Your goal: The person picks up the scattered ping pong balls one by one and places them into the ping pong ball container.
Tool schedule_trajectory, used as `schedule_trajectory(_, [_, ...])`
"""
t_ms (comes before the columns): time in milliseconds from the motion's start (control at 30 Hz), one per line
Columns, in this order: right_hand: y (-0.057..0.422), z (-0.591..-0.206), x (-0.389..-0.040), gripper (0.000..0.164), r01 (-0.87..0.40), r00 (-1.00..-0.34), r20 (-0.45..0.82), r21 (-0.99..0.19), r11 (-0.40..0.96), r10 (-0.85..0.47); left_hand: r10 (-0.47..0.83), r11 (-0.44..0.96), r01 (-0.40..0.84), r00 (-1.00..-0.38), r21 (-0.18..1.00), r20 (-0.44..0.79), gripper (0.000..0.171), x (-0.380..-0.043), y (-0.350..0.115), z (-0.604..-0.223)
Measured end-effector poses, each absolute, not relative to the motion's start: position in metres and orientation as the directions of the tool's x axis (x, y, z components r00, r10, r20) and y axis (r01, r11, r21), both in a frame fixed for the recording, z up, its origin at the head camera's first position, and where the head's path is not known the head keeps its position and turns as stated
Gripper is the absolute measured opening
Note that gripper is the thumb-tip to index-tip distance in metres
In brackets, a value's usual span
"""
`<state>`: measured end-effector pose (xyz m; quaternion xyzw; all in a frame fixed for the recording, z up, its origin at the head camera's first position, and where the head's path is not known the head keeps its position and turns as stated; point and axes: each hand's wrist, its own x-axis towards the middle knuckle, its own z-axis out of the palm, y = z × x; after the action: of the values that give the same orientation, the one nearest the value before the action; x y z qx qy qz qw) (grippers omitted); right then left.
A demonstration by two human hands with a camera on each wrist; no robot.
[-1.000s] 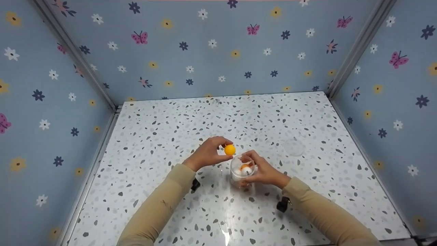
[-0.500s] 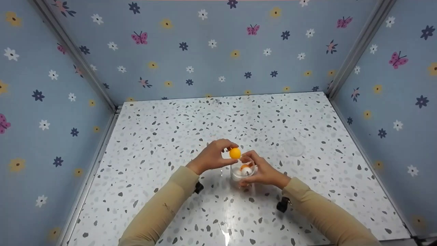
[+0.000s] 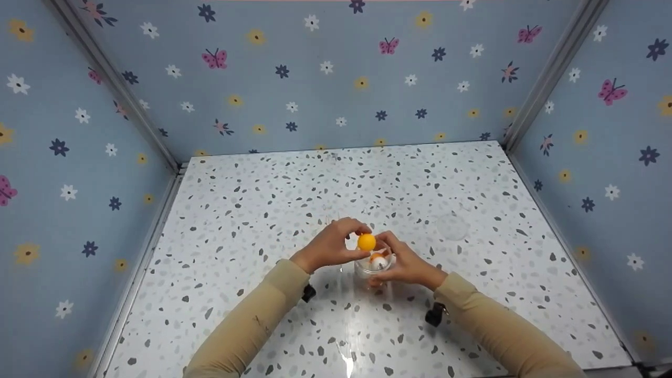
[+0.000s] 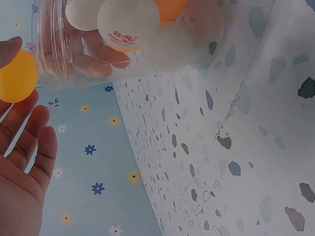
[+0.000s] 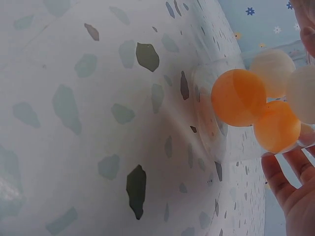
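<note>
An orange ping-pong ball (image 3: 366, 242) is pinched between the thumb and fingers of my left hand (image 3: 333, 244), right at the mouth of a clear plastic jar (image 3: 363, 271). My right hand (image 3: 412, 268) grips that jar around its side, near the top. Through the wall in the left wrist view I see a white ball (image 4: 128, 22) with red print, among others. The right wrist view shows orange balls (image 5: 238, 97) and white balls (image 5: 273, 69) in the jar. Whether its base touches the table is hard to tell.
A faint clear disc, perhaps a lid (image 3: 452, 227), lies on the speckled white table (image 3: 262, 184) to the right of the jar. Flower-patterned panels (image 3: 336, 68) enclose the back and both sides. A small dark device (image 3: 434, 315) hangs under the right wrist.
My left hand has carried the orange ball to the right and slightly nearer to me, from beside the jar to its mouth. My right hand and the jar have stayed in place.
</note>
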<state>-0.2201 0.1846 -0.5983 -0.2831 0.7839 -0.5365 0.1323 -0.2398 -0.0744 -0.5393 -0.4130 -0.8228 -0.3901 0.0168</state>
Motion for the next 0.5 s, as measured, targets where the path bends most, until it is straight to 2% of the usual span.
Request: schedule_trajectory(500, [0.1836,-0.5992,-0.2206,0.079,-0.279,-0.799,0.093,-0.932,0.230,-0.594,0.697,0.354,0.732,-0.622,0.582,0.357,0.037,-0.2381,-0.0728,-0.5456])
